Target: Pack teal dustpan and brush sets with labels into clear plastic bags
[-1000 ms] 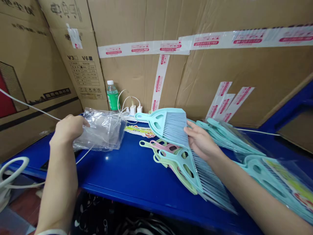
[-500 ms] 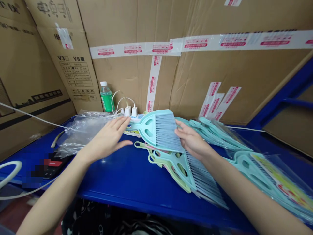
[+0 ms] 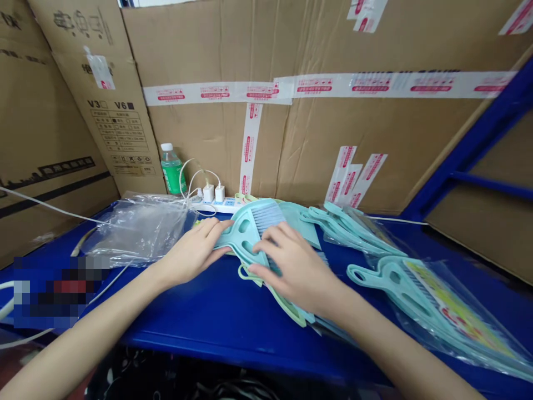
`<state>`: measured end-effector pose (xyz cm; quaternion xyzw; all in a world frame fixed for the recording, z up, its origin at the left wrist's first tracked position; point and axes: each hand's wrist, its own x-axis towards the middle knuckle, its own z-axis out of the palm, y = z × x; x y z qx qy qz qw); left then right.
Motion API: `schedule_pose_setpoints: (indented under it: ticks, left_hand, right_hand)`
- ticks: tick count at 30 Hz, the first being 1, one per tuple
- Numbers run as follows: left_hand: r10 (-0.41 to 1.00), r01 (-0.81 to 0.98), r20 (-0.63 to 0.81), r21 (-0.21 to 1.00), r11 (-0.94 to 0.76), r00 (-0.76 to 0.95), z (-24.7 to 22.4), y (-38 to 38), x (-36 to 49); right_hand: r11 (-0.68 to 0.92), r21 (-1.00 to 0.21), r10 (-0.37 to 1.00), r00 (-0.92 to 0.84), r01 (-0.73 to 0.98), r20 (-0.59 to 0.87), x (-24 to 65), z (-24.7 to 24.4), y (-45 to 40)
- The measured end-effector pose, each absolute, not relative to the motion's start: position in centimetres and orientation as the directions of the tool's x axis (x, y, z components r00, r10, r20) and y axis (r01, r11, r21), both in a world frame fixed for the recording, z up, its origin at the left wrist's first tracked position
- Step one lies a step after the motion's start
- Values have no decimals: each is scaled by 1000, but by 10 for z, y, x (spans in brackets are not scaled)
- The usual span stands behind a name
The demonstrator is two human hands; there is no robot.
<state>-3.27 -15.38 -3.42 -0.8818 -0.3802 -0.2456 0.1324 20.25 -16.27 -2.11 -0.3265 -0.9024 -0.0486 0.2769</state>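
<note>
My left hand [image 3: 202, 247] is closed around the handle of a light-teal hand broom [image 3: 245, 228] with blue-grey bristles. My right hand [image 3: 293, 264] reaches across the bristles, its fingers curved and spread, fingertips close to the lower edge of the broom's head; whether they touch it is unclear. Under the broom lie further pieces, among them one with a pale green looped handle [image 3: 246, 272], partly covered by my right hand. A teal dustpan [image 3: 300, 221] shows behind the bristles.
Bagged teal broom sets [image 3: 358, 230] lie at the back right, and another [image 3: 400, 283] lies nearer. Clear plastic bags [image 3: 135, 230] are at left. A green-labelled bottle [image 3: 171, 172] and a power strip with chargers [image 3: 225, 205] stand by the cardboard wall [image 3: 300, 133].
My left hand has gone from extended fingers to a grip on the broom's handle. My right hand has left the bristle edge and moved left over the broom. The view has shifted slightly.
</note>
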Motion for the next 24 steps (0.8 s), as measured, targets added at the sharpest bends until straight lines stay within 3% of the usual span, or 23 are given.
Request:
schedule_pose_setpoints:
  ticks: [2,6,14,20,24]
  left_hand:
    - [609,730,513,-53,-681,605,-36,-155,-28]
    - [603,696,475,-30,-717,641,-31,-153,-22]
    - [492,576,464,-49,-816,737,11,-135,4]
    - [451,527,421,-78,-847,787,41,-113,40]
    - [491,611,458,-157,-776,741,55,-84,49]
  right_hand:
    - [760,-39,576,-646,648,501,194,-28,-169]
    - [725,-50,616,-615,687,491,190,-33,-169]
    - [603,-3,629,-473,798,617,205,-14,-173]
    - [495,-65,690,-347,866,635,230,4,-171]
    - [395,-105,712,-232,913,663,257,13,-167]
